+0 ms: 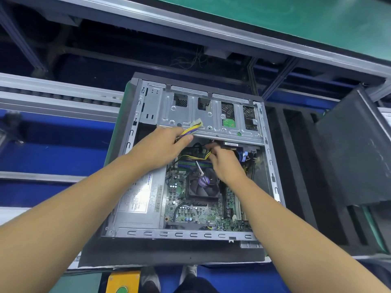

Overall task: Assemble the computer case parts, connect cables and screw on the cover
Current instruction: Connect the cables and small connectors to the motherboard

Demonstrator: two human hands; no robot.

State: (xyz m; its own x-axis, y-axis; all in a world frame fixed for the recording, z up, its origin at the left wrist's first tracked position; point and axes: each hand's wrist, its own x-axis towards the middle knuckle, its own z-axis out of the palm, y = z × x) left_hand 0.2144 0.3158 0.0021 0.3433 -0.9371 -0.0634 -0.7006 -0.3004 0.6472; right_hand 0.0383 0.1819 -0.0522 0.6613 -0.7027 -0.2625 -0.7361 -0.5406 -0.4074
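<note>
Seemingly above foam (169, 250) by a green belt (296, 22), left hand (160, 144) and right hand (226, 166) grip cables (187, 132).

Computer case (190, 234) lying open on a mat (169, 252). Inside: drive cage (203, 121) along the far side, power supply (137, 208) near left, motherboard (182, 210) to its right, CPU fan (203, 187) at the board's middle. Left hand (163, 144) holds a cable bundle (188, 132) at the cage's near edge. Side cover (355, 157) stands right of the case.

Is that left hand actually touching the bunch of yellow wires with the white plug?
Touching. The head view shows the left hand with thumb and fingers curled round the wire bundle just below its white plug, with no gap between them.
</note>
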